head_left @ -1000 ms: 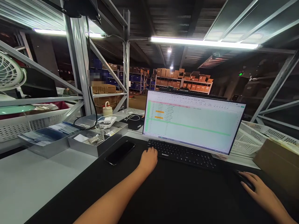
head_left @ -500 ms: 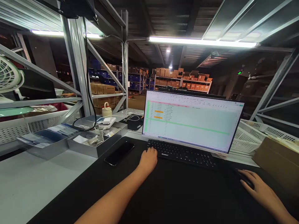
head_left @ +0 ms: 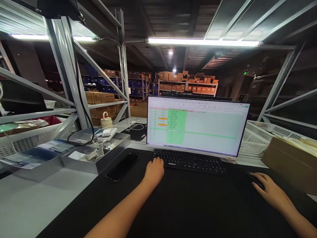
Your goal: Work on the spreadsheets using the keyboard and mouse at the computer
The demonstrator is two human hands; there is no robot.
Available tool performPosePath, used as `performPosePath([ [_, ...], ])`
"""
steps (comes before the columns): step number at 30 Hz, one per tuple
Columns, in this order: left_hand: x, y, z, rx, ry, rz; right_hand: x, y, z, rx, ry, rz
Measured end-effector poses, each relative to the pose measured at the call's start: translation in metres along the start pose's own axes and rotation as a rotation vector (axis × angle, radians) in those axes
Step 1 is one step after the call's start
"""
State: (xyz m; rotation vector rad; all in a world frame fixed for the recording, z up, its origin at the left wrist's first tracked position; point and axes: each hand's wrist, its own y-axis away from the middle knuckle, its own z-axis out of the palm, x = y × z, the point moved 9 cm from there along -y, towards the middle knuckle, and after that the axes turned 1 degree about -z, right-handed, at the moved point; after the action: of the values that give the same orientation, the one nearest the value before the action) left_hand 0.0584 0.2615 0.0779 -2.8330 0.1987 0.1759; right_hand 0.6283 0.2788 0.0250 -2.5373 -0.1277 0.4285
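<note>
My left hand (head_left: 154,170) rests at the left end of a black keyboard (head_left: 190,162), its fingers slightly bent over the keys and holding nothing. At the right, my right hand (head_left: 271,190) lies over a black computer mouse (head_left: 257,181), with the thumb along its near side. Behind the keyboard stands a monitor (head_left: 210,129) showing a spreadsheet with a green column and a green row crossing it. A dark phone (head_left: 123,167) lies flat on the black desk mat (head_left: 188,205), left of my left hand.
Grey trays (head_left: 96,162) with papers, cables and small items stand left of the mat, near a cream bottle (head_left: 106,121). A cardboard box (head_left: 289,163) and white perforated baskets (head_left: 255,140) stand at the right. Metal rack posts (head_left: 59,66) rise at the left.
The camera view has turned a little to the right. On the screen, the green column has jumped from the far left to a wider column further right. Both hands stay on keyboard and mouse.
</note>
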Motion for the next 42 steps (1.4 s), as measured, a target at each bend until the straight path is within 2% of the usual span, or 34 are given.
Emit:
performPosePath([
  [13, 0.000, 0.001, -0.003, -0.011, -0.007, -0.003, -0.011, 0.003, -0.005, -0.034, 0.036, 0.000],
  [22, 0.001, 0.002, -0.002, -0.010, 0.001, -0.006, -0.009, 0.002, 0.001, -0.058, 0.028, -0.055],
  [34, 0.001, 0.002, -0.002, -0.020, 0.021, -0.008, -0.020, 0.001, -0.006, -0.012, 0.019, -0.119],
  [42, -0.005, 0.002, -0.008, 0.017, 0.037, -0.020, -0.010, 0.000, -0.002, -0.006, 0.021, -0.106],
])
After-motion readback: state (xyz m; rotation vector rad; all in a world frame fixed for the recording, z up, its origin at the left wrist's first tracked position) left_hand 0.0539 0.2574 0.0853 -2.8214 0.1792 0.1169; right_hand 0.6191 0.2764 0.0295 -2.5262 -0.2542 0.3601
